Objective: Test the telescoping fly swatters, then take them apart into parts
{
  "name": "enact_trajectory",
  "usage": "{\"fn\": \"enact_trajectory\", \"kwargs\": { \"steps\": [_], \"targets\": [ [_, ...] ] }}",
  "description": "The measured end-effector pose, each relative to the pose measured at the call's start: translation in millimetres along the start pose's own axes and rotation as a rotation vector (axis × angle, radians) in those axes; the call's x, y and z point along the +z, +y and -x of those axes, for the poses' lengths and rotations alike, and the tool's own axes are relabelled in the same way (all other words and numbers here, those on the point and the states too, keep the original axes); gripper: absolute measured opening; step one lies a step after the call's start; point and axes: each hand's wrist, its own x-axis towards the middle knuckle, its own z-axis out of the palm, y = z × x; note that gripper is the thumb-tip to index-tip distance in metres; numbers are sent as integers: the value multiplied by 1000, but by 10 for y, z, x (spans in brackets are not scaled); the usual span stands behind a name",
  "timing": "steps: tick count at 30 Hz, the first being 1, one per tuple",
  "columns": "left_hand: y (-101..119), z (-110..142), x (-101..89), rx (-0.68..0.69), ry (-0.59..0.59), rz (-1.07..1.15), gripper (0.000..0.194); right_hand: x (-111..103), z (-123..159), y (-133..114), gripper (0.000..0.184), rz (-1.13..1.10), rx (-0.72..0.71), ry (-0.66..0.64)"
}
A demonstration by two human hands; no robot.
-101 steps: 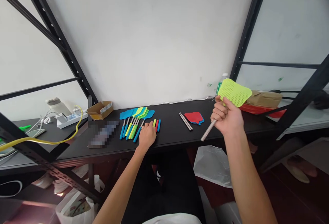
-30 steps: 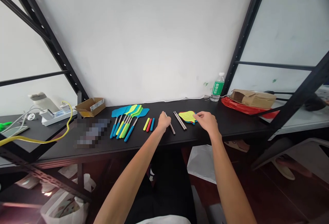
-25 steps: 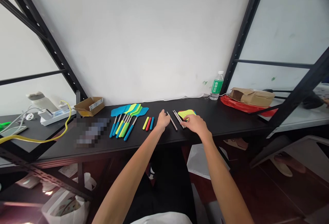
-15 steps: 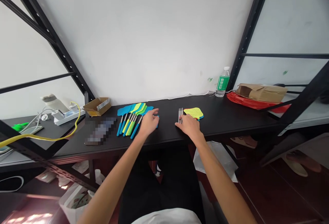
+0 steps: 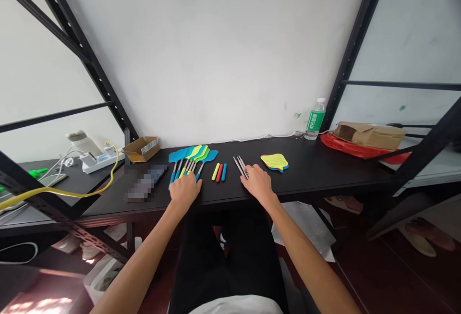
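My left hand (image 5: 185, 190) lies palm down on the lower handles of a row of fly swatters (image 5: 189, 153), which have blue and lime-green heads and metal shafts. Part of the handles are hidden beneath it. Just left of centre on the black desk (image 5: 298, 175) lie several short coloured grips (image 5: 219, 172) in yellow, red and blue. My right hand (image 5: 257, 183) rests with its fingertips on the ends of several thin metal rods (image 5: 239, 166), which fan out from it. To its right lies a stack of swatter heads (image 5: 274, 162), lime-green on top.
A green-labelled water bottle (image 5: 314, 119) stands by the wall. Further right, a brown paper package (image 5: 369, 135) lies on something red (image 5: 342, 144). On the left are a small cardboard box (image 5: 141, 149), a blurred flat object (image 5: 147, 183), a power strip (image 5: 98, 160) and a yellow cable (image 5: 72, 193).
Both hands have moved left and toward me, the left onto the swatter handles. The metal rods now fan out, and the stacked swatter heads lie free of my hands.
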Motion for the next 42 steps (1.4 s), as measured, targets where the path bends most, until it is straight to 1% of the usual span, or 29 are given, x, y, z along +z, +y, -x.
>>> {"fn": "enact_trajectory", "kwargs": {
  "steps": [4, 7, 10, 14, 17, 22, 26, 28, 30, 33, 36, 39, 42],
  "targets": [
    [-3, -37, 14, -6, -2, 8, 37, 3, 5, 37, 34, -41, -29, 14],
    [-20, -11, -2, -8, -1, 20, 38, -15, -2, 100, 39, -144, -41, 37],
    [3, 62, -52, -4, 10, 32, 39, -46, -32, 172, 39, -271, -36, 24],
    [125, 190, -146, 46, 76, 72, 37, -74, -84, 235, 38, -379, -32, -1],
    [266, 264, -227, 94, 118, 130, 37, -81, -112, 263, 39, -401, -37, -6],
    [496, 302, -335, 91, 112, 221, 35, -94, -113, 270, 39, -369, -14, -15],
    [584, 305, -301, 87, 101, 295, 33, -66, -38, 141, 53, -221, 28, -20],
    [583, 314, -261, 83, 96, 328, 32, -34, 6, 51, 57, -117, 43, -1],
    [559, 329, -231, 76, 91, 349, 32, -5, 39, -19, 51, -45, 40, 10],
    [510, 352, -209, 59, 88, 367, 32, 14, 64, -63, 41, -13, 31, -9],
    [481, 367, -189, 47, 94, 390, 32, 8, 75, -68, 38, -7, 24, -14],
    [489, 381, -162, 41, 88, 422, 31, -9, 81, -69, 42, -16, 20, -5],
    [519, 402, -158, 42, 85, 451, 29, -37, 63, -44, 52, -62, 32, -13]
  ]
}}
